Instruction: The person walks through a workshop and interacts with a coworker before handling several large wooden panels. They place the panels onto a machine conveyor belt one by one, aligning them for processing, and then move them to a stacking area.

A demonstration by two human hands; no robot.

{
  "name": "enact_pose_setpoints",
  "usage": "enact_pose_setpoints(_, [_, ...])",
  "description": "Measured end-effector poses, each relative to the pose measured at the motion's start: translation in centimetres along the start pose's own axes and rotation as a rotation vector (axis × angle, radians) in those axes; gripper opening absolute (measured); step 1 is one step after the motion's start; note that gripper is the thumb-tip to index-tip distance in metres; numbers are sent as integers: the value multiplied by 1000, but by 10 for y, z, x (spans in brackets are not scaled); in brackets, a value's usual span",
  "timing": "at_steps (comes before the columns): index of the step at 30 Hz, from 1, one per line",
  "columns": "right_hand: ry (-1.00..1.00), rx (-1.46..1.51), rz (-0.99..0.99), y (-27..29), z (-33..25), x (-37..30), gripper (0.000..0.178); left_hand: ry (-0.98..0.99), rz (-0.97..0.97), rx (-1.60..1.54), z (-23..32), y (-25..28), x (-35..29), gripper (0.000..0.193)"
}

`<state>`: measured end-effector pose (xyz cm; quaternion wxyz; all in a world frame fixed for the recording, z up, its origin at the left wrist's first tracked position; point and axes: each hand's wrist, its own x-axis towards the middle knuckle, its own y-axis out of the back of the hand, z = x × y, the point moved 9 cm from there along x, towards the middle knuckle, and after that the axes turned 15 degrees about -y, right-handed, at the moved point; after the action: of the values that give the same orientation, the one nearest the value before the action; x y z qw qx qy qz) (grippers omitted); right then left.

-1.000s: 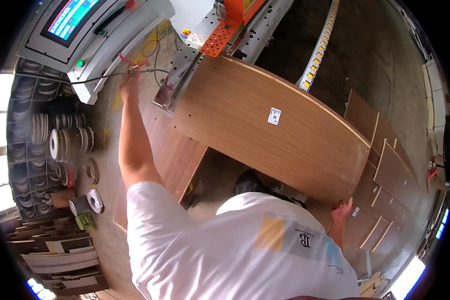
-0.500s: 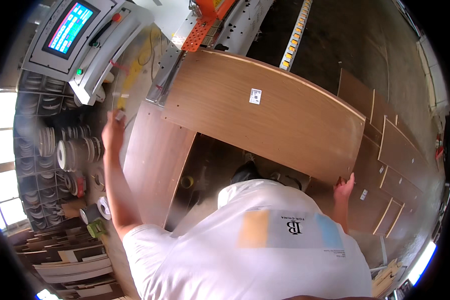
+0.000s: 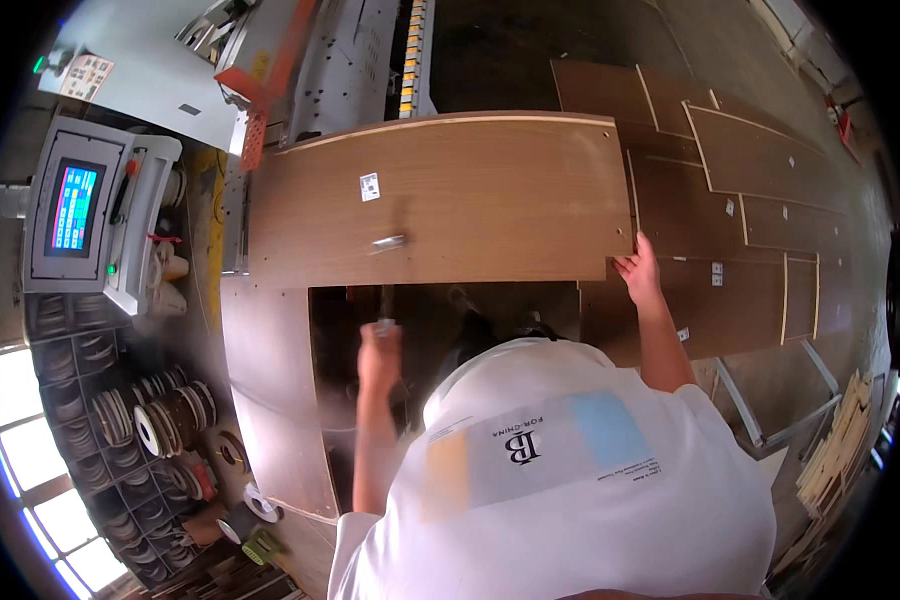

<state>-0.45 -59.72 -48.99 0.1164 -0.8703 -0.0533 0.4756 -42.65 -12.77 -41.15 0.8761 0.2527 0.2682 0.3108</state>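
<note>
- Two hands are on the job; left hand (image 3: 379, 357) has come back from the control panel (image 3: 88, 215) side and now sits below the near edge of the wood panel (image 3: 440, 200), fist closed around a thin dark handle, probably a small tool (motion blur, can't confirm the type).
- Small bright metal piece (image 3: 388, 241) shows on the panel face just above that hand; can't tell whether it's the tool tip or a separate fitting.
- Right hand (image 3: 637, 272) stays at the panel's near right corner, fingers spread flat against the edge, nothing held.
- Panel has moved from skewed to roughly square across the view, far edge touching the machine bed (image 3: 355, 60). Judgement: positioning looks done, and work on the near edge is under way.
- Materials: panel is brown wood-grain laminate, smooth and matte, with a pale edge band along the far side, a slightly bowed outline and a small white label.
- More matching boards (image 3: 750, 160) lie flat on the floor to the right.
- Rolls of edge banding (image 3: 165, 420) sit racked at lower left; a second panel (image 3: 270, 390) lies beside them.
</note>
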Motion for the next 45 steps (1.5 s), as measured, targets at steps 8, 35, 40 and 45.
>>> enact_pose_setpoints(8, [-45, -200, 8, -11, -9, -11, 61, -99, -588, 430, 101, -55, -107, 49])
enact_pose_setpoints(35, [27, -789, 273, -28, -59, 6, 64, 195, 304, 306, -110, 113, -115, 39])
enact_pose_setpoints(40, [-43, -732, 284, -40, -59, -17, 56, 490, 706, -349, -164, 171, -82, 32])
enact_pose_setpoints(45, [53, -613, 288, -36, -75, -24, 53, 295, 643, -593, -116, 121, 2, 25])
